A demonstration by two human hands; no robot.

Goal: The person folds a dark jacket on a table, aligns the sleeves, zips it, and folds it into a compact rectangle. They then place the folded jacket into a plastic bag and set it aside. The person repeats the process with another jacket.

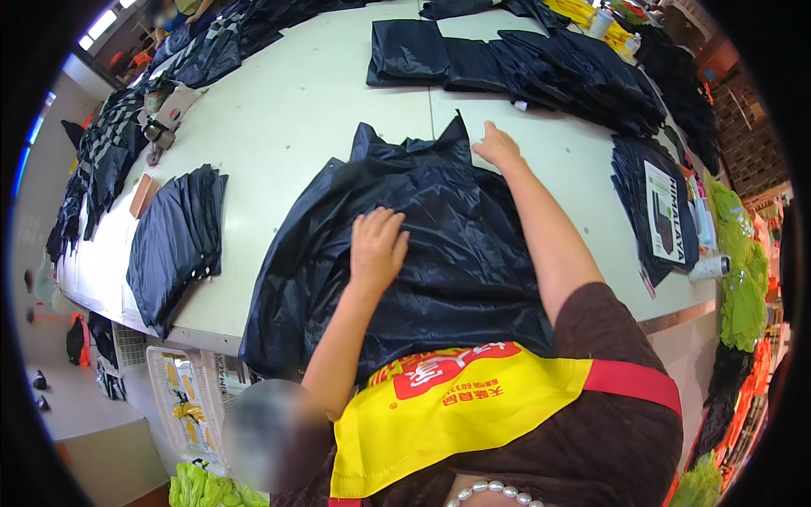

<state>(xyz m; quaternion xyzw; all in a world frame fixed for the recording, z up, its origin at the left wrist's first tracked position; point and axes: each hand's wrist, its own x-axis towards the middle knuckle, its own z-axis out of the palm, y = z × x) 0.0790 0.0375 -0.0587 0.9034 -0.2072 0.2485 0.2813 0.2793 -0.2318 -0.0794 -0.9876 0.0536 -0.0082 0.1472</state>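
A black garment [422, 245] of thin shiny fabric lies spread on the white table in front of me, its near edge reaching my yellow apron. Its far end rises in two pointed corners, and wrinkles run across the middle. My left hand [378, 251] rests palm down on the garment's left-centre part, fingers extended. Farther out, my right hand [498, 147] is just beyond the garment's upper right corner, with the index finger stretched forward and the other fingers partly hidden. No object shows in either hand.
Folded black garments [515, 68] are piled along the far right. Another black stack [177, 241] lies at left, beside a small brown box [144, 196]. At right, a printed package [665, 211] tops dark pieces near a thread spool [710, 268]. A white basket [156, 372] stands below the table's left edge.
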